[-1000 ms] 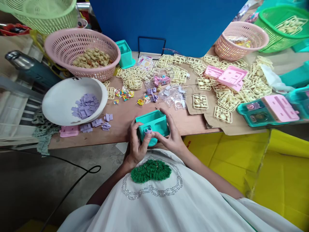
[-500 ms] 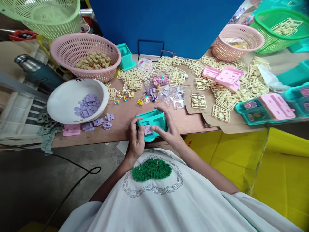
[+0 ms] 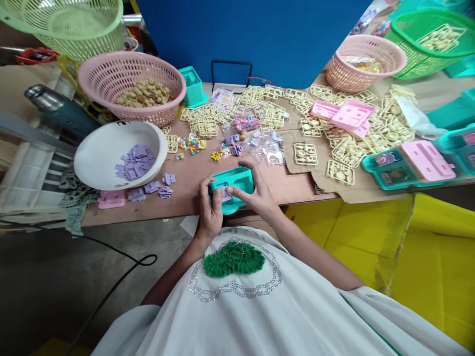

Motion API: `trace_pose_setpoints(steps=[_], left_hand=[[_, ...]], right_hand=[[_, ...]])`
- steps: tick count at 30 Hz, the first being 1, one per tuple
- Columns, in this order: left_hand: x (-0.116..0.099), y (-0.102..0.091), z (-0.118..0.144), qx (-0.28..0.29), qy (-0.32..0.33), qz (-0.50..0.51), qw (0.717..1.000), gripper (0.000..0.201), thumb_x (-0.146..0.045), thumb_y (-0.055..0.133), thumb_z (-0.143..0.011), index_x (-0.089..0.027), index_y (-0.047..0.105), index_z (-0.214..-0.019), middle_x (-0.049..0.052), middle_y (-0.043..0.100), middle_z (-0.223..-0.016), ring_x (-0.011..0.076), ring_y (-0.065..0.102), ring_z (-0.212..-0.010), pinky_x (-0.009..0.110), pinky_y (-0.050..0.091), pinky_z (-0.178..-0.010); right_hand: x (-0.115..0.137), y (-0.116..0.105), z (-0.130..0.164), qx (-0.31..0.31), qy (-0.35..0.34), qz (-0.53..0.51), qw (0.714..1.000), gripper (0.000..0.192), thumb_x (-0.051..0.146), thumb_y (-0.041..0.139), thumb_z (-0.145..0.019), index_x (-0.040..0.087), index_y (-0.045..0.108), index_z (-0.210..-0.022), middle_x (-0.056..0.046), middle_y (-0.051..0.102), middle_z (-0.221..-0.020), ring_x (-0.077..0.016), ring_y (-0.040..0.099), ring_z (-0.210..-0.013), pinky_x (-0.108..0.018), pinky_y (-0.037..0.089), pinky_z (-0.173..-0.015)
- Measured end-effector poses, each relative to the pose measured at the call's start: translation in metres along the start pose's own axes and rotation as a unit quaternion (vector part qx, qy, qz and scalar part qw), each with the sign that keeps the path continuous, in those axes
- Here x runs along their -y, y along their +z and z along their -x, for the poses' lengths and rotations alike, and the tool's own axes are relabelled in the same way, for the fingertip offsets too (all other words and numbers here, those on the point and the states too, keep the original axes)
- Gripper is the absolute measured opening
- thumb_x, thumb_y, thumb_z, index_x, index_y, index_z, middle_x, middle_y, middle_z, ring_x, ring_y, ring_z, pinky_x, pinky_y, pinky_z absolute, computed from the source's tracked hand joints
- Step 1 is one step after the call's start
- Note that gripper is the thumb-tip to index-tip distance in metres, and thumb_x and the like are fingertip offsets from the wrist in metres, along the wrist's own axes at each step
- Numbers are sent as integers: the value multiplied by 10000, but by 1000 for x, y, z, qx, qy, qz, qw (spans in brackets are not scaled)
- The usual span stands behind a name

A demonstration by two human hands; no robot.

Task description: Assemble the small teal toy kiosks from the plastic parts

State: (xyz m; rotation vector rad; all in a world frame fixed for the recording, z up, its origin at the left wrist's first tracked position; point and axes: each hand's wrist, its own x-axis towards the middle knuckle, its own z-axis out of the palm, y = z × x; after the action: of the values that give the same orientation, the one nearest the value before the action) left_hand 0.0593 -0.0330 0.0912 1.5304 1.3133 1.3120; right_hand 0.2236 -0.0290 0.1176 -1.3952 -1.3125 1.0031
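A teal plastic toy box [image 3: 234, 183] is gripped by both hands over the table's front edge. My left hand [image 3: 209, 212] clasps its left side, thumb on the front face. From the right my right hand [image 3: 256, 193] wraps it, and its index finger and thumb press a small lilac piece [image 3: 226, 194] against the box's front. The box's open top faces away from me.
A white bowl [image 3: 98, 153] of lilac pieces and loose lilac parts [image 3: 156, 187] lie left. A pink basket [image 3: 111, 79] holds tan pieces. Cream part frames [image 3: 341, 170], clear bits, pink panels [image 3: 351, 116] and teal boxes [image 3: 393, 173] cover the right. Yellow cardboard [image 3: 426, 257] is below.
The box has been tilted and drawn slightly nearer the table edge. My right fingers have pushed the lilac piece flatter onto its front face.
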Motion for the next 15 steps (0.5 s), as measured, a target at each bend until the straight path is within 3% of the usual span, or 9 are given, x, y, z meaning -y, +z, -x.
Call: trace_pose_setpoints(steps=[7,15], left_hand=[[-2,0,-13,8,-30,17,999,533,-738,446,-1043,-250,575,-1214,96,718,-1210,224,717,-1096,329,576,-947],[-2,-3,-11,-2,-14,0,1000,493,-714,502,-1036,-249,597,-1168,72,732,-1126,238,707,-1090,353,559,-970]], right_hand=[[-5,-6,-5,33,18,-14,999,1042,786,830,-757,312,457,-1607,-116,453,-1694,-359,452,-1560,-559,414,-1287],[1,-1,-4,25,3,11,1000,876,653,824,-806,278,501,-1528,-133,542,-1599,-341,556,-1435,-526,473,-1220]])
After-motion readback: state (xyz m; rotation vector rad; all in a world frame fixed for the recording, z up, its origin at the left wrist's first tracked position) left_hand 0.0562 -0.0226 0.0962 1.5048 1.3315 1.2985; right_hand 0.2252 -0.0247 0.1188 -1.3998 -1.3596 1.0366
